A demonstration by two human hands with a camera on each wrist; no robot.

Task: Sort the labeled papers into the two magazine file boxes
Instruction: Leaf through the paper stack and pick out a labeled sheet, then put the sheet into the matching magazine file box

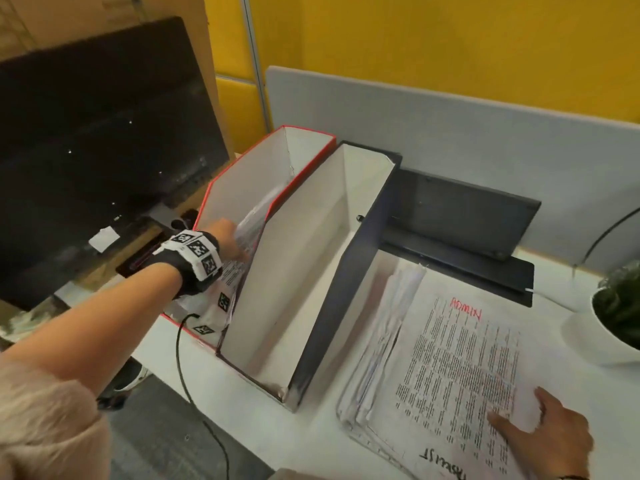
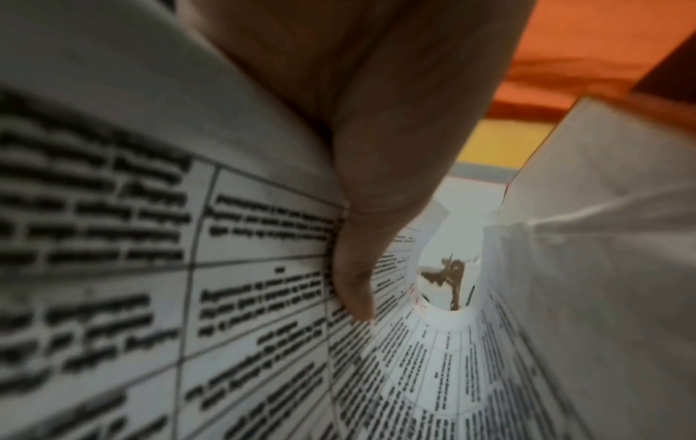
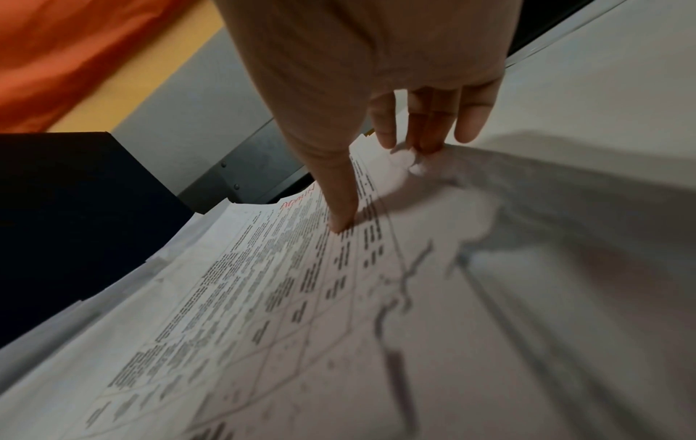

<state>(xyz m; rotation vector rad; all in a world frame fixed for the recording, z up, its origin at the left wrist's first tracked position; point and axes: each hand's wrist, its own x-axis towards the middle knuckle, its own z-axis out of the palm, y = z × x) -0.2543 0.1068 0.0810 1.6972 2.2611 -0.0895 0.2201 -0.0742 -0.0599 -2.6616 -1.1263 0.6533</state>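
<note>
Right hand (image 1: 550,433): seen nearest, at the lower right of the head view; it is laid on the top sheet of the paper stack (image 1: 446,368), the thumb pressed on the print and the fingers curled over the sheet's right edge, which is lifted and pinched.
Paper stack: spread on the white desk (image 1: 263,424) just right of the dark box; the top sheet is marked "ADMIN" in red, and a lower sheet bears black handwriting that cannot be read.
Dark file box (image 1: 349,271): stood beside the stack, its white inside apparently bare; it is set touching the red box.
Left hand (image 1: 225,237): reached into the red file box (image 1: 242,188), a marker-covered band worn at the wrist; a curled printed sheet (image 2: 263,268) is gripped, with the thumb pressed on the print.
Red file box: partly hidden by the forearm and the dark box's wall.
Potted plant (image 1: 613,313): placed at the desk's right edge.
Black device (image 1: 460,220): placed behind the stack, against a grey partition (image 1: 450,133).
Dark monitor (image 1: 97,140): stood at far left.
</note>
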